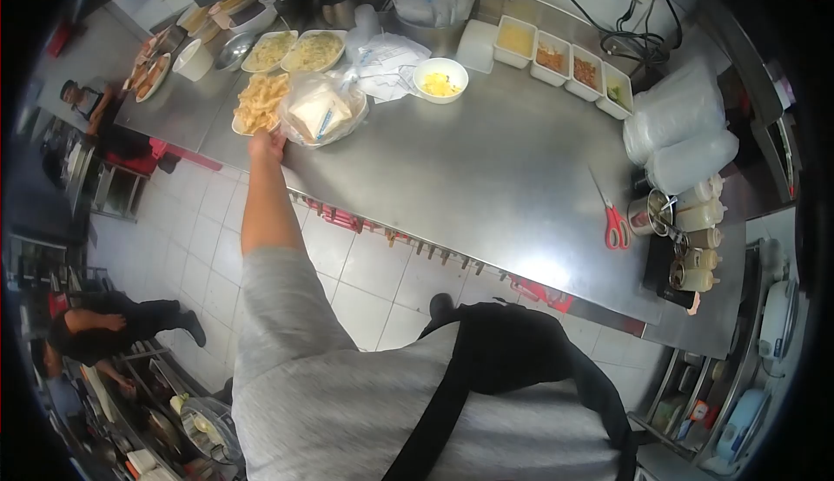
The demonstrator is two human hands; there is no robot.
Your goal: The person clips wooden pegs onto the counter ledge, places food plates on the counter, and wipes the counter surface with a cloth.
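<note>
My left hand (268, 146) reaches across the table's front edge to the white plate (241, 128) heaped with French fries (261, 102). Its fingers are closed at the plate's near rim, partly hidden by the plate. Just right of the hand lies a clear plastic bag (323, 114) with something pale, like sliced bread, inside; whether the thumb touches it I cannot tell. My right hand is out of view.
On the steel table (486, 177) are a white bowl with yellow pieces (440, 80), several ingredient tubs (550, 58), red-handled scissors (616, 226), and sauce bottles (700, 214). Two shredded-food plates (313, 50) stand behind the fries. Other people (122, 325) are at the left.
</note>
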